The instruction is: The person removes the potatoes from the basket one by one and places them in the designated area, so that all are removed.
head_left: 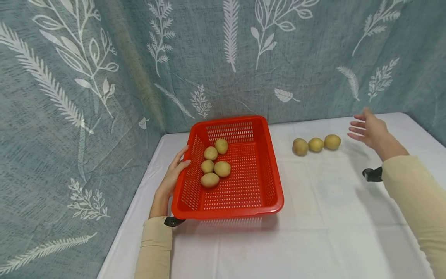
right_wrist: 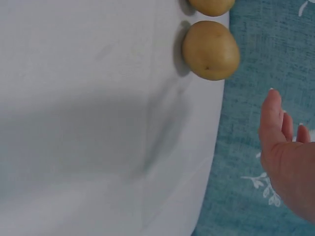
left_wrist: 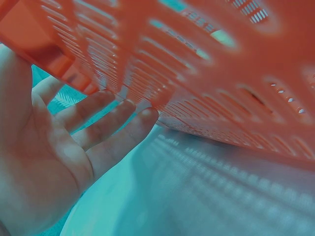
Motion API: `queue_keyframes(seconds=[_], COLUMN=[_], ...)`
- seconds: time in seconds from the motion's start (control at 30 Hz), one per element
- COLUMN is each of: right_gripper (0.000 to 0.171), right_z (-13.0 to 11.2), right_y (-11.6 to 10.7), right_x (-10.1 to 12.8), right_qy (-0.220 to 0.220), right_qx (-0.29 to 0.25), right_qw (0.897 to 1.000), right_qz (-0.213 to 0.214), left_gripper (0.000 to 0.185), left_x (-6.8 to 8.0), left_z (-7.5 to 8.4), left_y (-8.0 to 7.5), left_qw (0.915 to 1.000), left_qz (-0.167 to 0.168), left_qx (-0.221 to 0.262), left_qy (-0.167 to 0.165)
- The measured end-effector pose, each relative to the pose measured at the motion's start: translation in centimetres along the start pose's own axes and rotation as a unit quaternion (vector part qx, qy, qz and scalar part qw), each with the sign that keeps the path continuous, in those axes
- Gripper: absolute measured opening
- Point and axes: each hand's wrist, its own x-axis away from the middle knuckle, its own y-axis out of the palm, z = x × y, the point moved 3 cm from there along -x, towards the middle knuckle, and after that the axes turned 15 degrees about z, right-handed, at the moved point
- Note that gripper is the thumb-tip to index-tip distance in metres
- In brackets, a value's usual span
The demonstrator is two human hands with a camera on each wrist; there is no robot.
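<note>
Nearest the viewer: white table (head_left: 313, 232), w/ both cream sleeves entering from the lower edge.

Left hand (head_left: 171, 176) lies against the outer left wall of the red basket (head_left: 240, 211); fingers straight, tips hooked lightly under the rim (wrist view shows fingers (left_wrist: 106, 125) extended beneath the slatted wall, not curled round it). Basket seems tipped up on that side, its near edge casting a shadow on the cloth.

Inside the basket, left half: five potatoes (head_left: 216, 162) clustered, touching or nearly so.

Mid-field, right: right hand (head_left: 369, 130) raised above the table, fingers spread and relaxed, holding nothing. It is just beside the rightmost potato (head_left: 332, 142) of a row of three loose potatoes (head_left: 315, 144) lying on the cloth, well apart from the basket.

Judgement on technique: approach the nearest loose potato from above, close thumb & fingers round its widest part, lift clear before moving across; keep the left hand steady so the basket doesn't slide or spill its cluster.

Far field: blue leaf-print curtain (head_left: 223, 58) behind the table.
</note>
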Motion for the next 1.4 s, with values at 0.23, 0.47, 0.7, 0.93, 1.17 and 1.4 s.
queue_keyframes(seconds=[0.23,0.47,0.7,0.93,1.17,1.4], right_gripper=[0.078,0.075,0.074,0.073,0.071,0.067], right_z=[-1.0,-2.0,-2.7,-2.8,-2.7,-2.8], right_y=[1.2,3.7,6.8,9.8,12.1,14.4], right_x=[-0.1,0.7,2.3,3.5,4.5,5.7], right_qy=[0.014,0.013,0.009,0.023,0.034,0.013], right_qx=[-0.045,-0.06,-0.063,-0.043,-0.037,-0.009], right_qw=[0.998,0.995,0.992,0.987,0.983,0.982], right_qz=[-0.041,-0.075,-0.105,-0.151,-0.175,-0.19], left_gripper=[0.057,0.057,0.057,0.057,0.057,0.058], left_x=[-0.1,0.0,0.1,0.1,0.0,0.0], left_z=[0.0,0.0,-0.1,-0.1,-0.2,-0.2], left_y=[0.0,-0.1,-0.2,-0.1,-0.1,-0.2], left_qw=[1.0,1.0,1.0,1.0,1.0,1.0], left_qz=[0.002,0.004,0.003,0.002,-0.001,-0.002], left_qx=[0.003,-0.001,-0.004,-0.001,-0.001,-0.003], left_qy=[-0.003,-0.005,-0.002,-0.001,0.0,0.003])
